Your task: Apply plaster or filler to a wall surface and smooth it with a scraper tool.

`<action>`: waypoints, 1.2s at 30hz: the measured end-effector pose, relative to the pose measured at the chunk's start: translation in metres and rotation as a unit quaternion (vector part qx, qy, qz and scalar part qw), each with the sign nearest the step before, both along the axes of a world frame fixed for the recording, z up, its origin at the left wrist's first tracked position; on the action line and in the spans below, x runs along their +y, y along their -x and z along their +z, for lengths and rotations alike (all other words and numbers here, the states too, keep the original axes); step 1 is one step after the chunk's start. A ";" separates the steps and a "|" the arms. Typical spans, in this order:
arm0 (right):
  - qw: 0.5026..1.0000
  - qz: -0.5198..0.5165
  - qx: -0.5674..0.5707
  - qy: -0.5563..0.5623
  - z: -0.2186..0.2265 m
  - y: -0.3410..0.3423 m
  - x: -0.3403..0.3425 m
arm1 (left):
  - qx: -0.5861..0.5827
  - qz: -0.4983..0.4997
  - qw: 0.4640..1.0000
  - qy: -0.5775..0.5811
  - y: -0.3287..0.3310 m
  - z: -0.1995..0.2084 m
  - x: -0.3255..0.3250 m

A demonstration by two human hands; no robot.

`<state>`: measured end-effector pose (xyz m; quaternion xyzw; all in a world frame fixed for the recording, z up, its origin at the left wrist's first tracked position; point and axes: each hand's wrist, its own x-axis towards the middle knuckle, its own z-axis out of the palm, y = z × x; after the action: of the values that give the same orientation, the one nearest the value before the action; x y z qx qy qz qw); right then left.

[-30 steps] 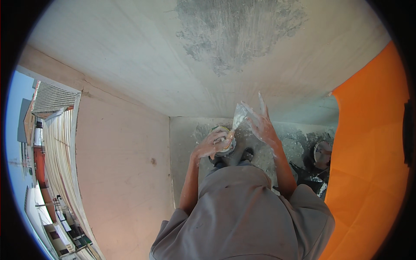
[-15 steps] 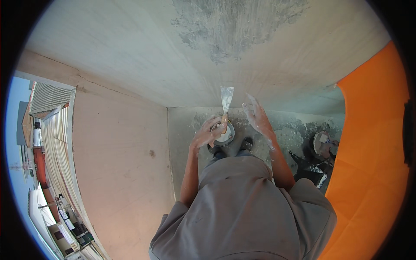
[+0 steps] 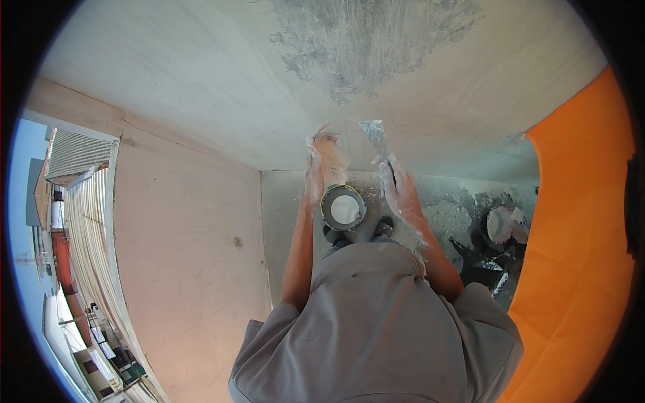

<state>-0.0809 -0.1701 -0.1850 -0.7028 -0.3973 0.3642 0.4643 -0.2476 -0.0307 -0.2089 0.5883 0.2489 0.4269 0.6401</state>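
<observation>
Pale plastered wall [image 3: 201, 74] fills the upper frame, with a rough grey patch [image 3: 376, 40] at top centre. We note the right hand [image 3: 402, 191] clamped on a putty knife [image 3: 374, 134], flat metal blade raised just below that patch. Left hand [image 3: 324, 164], fingers closed, grips a round tub [image 3: 344, 208] of white filler at centre. We advise a shallow blade angle and even pressure.
</observation>
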 end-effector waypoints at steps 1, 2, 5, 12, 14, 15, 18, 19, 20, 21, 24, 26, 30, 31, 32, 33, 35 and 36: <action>0.981 -0.026 -0.160 -0.106 -0.010 0.007 -0.004 | -0.001 -0.002 1.000 -0.002 -0.004 0.009 0.002; 0.925 -0.051 -0.314 -0.206 -0.018 0.011 -0.010 | 0.043 0.040 0.994 -0.097 -0.009 0.017 0.004; 0.956 0.021 -0.251 -0.146 -0.010 0.015 -0.023 | 0.124 0.092 0.960 -0.232 0.000 -0.015 0.014; 0.961 0.011 -0.245 -0.128 -0.027 0.020 -0.020 | 0.093 0.081 0.955 -0.270 0.017 -0.107 0.008; 0.931 -0.039 -0.359 -0.051 -0.060 0.007 -0.020 | 0.099 0.077 0.965 -0.230 0.014 -0.110 0.010; 0.931 -0.035 -0.358 -0.054 -0.056 0.005 -0.019 | 0.105 0.078 0.973 -0.189 0.014 -0.114 0.012; 0.954 -0.064 -0.291 -0.040 -0.036 0.007 -0.020 | 0.222 0.125 0.891 -0.376 0.018 -0.124 0.021; 0.964 -0.038 -0.249 -0.083 -0.026 0.013 -0.023 | 0.220 0.123 0.892 -0.375 0.013 -0.122 0.019; 0.970 -0.012 -0.206 -0.127 -0.021 0.019 -0.022 | 0.151 0.128 0.944 -0.264 0.010 -0.120 0.013; 0.970 -0.016 -0.207 -0.127 -0.030 0.023 -0.019 | 0.080 0.128 0.977 -0.149 0.006 -0.116 0.008; 0.947 -0.028 -0.294 -0.131 -0.083 0.036 -0.007 | -0.007 0.174 0.983 -0.060 0.007 -0.106 0.005; 0.991 -0.099 -0.091 0.008 -0.115 0.008 -0.005 | -0.011 0.167 0.980 -0.108 -0.011 -0.036 0.016; 0.963 -0.132 -0.225 0.063 -0.113 -0.009 0.000 | 0.095 0.206 0.962 -0.149 0.016 0.004 0.038; 0.979 -0.133 -0.154 0.016 -0.117 -0.012 0.005 | 0.092 0.201 0.964 -0.150 0.025 -0.001 0.045; 0.987 -0.133 -0.082 -0.031 -0.120 -0.014 0.011 | 0.102 0.203 0.963 -0.147 0.034 -0.009 0.052; 0.986 -0.139 -0.083 -0.033 -0.119 -0.015 0.020 | 0.112 0.204 0.962 -0.145 0.041 -0.014 0.060; 0.976 -0.189 -0.103 -0.012 -0.115 -0.019 0.037 | 0.141 0.164 0.968 -0.125 0.055 -0.008 0.066; 0.975 -0.197 -0.103 -0.011 -0.111 -0.021 0.046 | 0.174 0.133 0.970 -0.105 0.062 -0.005 0.068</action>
<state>-0.0603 -0.1241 -0.2963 -0.7961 -0.3002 0.1870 0.4911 -0.3095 0.0372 -0.2143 0.6790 0.3862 0.4233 0.4589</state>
